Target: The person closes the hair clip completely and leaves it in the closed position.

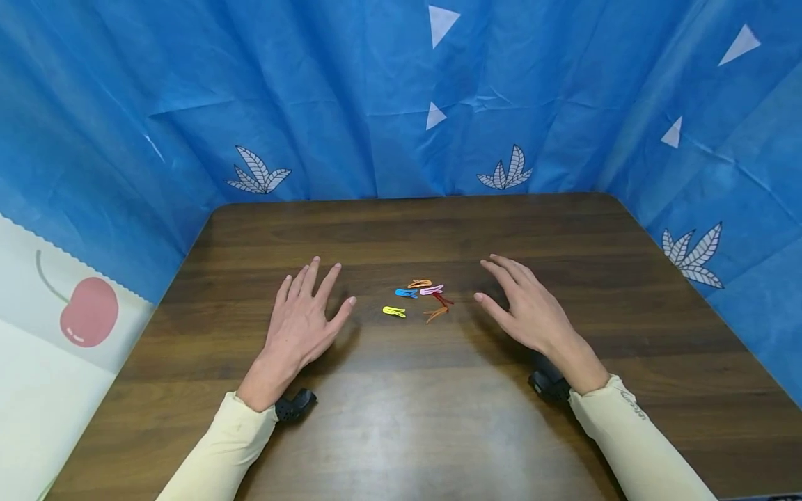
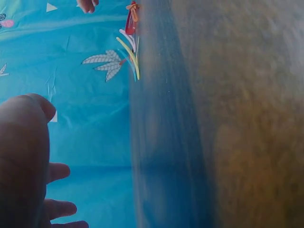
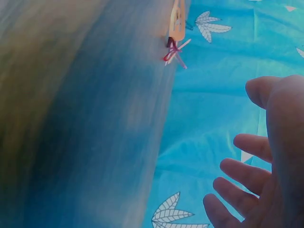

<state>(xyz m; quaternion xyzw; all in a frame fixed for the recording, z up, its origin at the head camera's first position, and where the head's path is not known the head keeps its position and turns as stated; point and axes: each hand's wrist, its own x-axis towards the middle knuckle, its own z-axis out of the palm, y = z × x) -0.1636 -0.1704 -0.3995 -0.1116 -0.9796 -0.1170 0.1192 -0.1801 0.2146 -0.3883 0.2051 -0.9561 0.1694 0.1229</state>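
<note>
Several small coloured clips lie loosely grouped on the wooden table (image 1: 401, 390). The yellow clip (image 1: 394, 312) is nearest my left hand (image 1: 301, 316), with a blue clip (image 1: 406, 293) just behind it. An orange clip (image 1: 420, 283) lies farthest back. A pink clip (image 1: 431, 289) touches or overlaps a dark red clip (image 1: 443, 299), and a brownish-orange clip (image 1: 436, 315) lies in front of them. My right hand (image 1: 529, 306) is to the right of the group. Both hands have spread, fairly straight fingers and hold nothing. In the right wrist view, an orange clip (image 3: 177, 23) stands out.
Behind the table hangs a blue curtain (image 1: 388, 139) with leaf and triangle prints, continuing along the right side. At the left is a pale cloth with a cherry print (image 1: 90, 312). Dark wrist cameras sit at the left cuff (image 1: 296, 406) and right cuff (image 1: 548, 384).
</note>
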